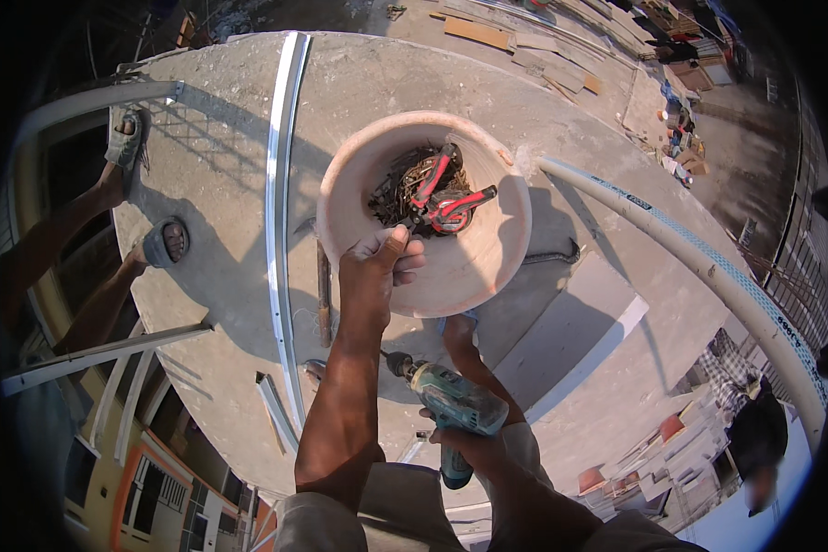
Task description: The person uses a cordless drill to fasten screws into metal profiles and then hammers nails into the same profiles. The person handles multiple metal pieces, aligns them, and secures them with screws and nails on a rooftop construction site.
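Right hand (pixel 470 445) grips teal-and-black cordless drill (pixel 460 399), six o'clock of round pale-pink plastic tub (pixel 437 276); left hand (pixel 378 259) curled at tub's seven o'clock, contents unclear. Drill in hand; drilling apparently pending.

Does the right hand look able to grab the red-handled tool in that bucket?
Probably not as things stand: the right hand is wrapped around the green drill. The left hand, over the bucket, is closer to the red-handled tool.
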